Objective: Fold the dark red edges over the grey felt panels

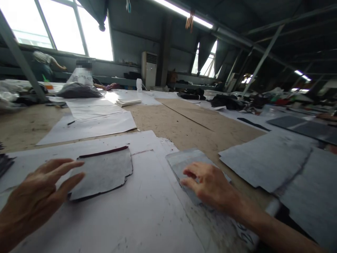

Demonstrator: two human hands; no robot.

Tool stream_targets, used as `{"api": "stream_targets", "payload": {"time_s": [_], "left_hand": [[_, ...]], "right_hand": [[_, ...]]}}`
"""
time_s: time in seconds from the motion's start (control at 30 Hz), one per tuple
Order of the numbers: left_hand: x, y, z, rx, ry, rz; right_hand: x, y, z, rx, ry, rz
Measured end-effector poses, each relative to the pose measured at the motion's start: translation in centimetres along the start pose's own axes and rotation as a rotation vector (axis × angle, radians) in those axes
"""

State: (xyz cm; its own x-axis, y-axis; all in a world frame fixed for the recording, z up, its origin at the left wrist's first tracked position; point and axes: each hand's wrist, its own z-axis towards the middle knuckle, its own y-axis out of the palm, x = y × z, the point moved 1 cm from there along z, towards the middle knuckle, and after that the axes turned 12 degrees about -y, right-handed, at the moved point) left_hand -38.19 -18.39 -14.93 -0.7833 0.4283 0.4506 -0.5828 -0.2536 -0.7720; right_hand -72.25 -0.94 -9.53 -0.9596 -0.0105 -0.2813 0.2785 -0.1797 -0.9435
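My left hand (pixel 48 184) is open, its thumb and fingers apart at the left edge of a grey fabric piece (pixel 105 172). This piece has dark edges, a dark reddish strip along its far side and a notched right corner. It lies flat on white paper (pixel 147 211). My right hand (pixel 207 184) hovers over or rests on a grey, semi-transparent sheet (pixel 195 154); contact is unclear. The fingers on that hand are curled, with a gap between thumb and forefinger, and nothing shows between them. Its palm hides part of the sheet.
Large grey sheets (pixel 265 160) lie at the right. Dark pieces (pixel 5 163) are stacked at the left edge. Farther back are white sheets (pixel 92 128), a brown board (pixel 189 110) and a dark bundle (pixel 79 90). A slanted post (pixel 23 52) rises at the left. Two people are in the background.
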Motion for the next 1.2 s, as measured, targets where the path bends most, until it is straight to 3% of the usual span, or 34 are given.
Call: {"api": "stream_targets", "payload": {"time_s": [0.07, 0.17, 0.27, 0.47, 0.7, 0.97, 1.2], "left_hand": [[3.1, 0.0, -2.5, -0.061, 0.066, -0.003], [8.4, 0.9, -5.5, -0.157, 0.259, -0.101], [13.1, 2.3, -7.1, -0.194, 0.421, -0.215], [19.0, 4.8, -7.8, -0.415, 0.453, -0.251], [21.7, 6.8, -7.1, -0.478, 0.503, -0.205], [22.6, 8.5, -6.2, -0.491, 0.368, -0.186], [23.2, 9.0, -4.9, -0.527, 0.247, -0.069]], "right_hand": [[1.0, 0.1, -3.0, -0.028, 0.022, -0.025], [2.1, 0.6, -4.8, -0.012, 0.032, 0.046], [2.9, 1.1, -4.6, 0.034, -0.035, 0.083], [4.1, 1.8, -3.9, 0.091, -0.246, 0.025], [4.7, 1.4, -3.9, 0.035, -0.302, -0.01], [4.3, 1.0, -3.9, 0.017, -0.106, 0.103], [2.8, 2.4, -3.9, 0.068, -0.101, -0.12]]}}
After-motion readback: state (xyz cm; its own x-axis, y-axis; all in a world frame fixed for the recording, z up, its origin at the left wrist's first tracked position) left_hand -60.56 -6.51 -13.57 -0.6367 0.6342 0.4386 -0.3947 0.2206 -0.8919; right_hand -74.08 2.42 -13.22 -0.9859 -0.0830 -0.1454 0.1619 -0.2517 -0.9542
